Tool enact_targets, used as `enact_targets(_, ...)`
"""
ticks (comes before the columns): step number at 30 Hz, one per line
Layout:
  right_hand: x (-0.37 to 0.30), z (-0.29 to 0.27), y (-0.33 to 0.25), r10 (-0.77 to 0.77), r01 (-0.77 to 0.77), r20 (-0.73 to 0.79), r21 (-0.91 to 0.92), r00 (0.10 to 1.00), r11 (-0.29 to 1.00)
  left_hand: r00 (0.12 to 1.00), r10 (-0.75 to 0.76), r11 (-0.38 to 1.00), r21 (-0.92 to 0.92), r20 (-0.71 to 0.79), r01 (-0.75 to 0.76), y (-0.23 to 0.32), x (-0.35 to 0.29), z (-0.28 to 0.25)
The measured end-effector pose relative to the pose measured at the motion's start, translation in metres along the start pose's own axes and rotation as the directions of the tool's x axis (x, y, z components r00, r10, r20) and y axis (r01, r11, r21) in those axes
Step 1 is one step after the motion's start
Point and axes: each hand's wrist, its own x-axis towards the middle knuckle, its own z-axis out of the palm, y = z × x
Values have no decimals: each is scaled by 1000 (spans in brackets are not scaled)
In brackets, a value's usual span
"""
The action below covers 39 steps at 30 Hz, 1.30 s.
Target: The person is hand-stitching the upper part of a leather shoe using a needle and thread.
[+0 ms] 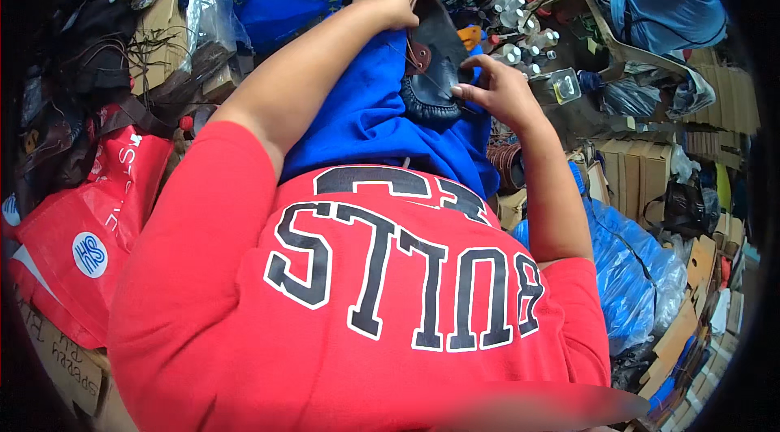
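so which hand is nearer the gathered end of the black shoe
Right: the right hand is just beside the gathered end, at the black shoe's right edge; the left hand is up at the opposite end.

Black shoe upper (pixel 444 66) with reddish-brown strap (pixel 418 57), blue cloth (pixel 349 127), red shirt (pixel 203 310), white-edged black lettering (pixel 431 302)

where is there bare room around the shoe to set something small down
Best bet is the bare, creased patch of blue cloth, bordered by the left forearm, the shoe and the red shirt. Elsewhere looks crowded: bottles beyond the right hand, the red bag at the left, blue plastic outside the right arm.
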Motion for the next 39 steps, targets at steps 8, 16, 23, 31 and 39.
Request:
enact_targets(8, 0, 49, 9, 37, 4, -134, 294, 990, 956, 743, 37, 741, -481, -668, -469, -62, -28, 17)
enact_targets(16, -14, 39, -4, 99, -125, 91, 344, 991, 931, 908, 126, 961, -177, -399, -211, -52, -15, -6)
enact_targets(23, -25, 30, 0, 180, -180, 5, 47, 984, 982, 995, 68, 990, 129, -76, -58, 13, 2, 3)
enact_targets(31, -10, 13, -2, 177, -178, 70, 16, 982, 984, 656, 599, 669, -162, -459, -725, 32, -62, 28)
enact_targets(39, -80, -37, 128, 455, -284, -465, 393, 759, 875, 552, 804, 490, -278, -223, -826, 50, -52, 27)
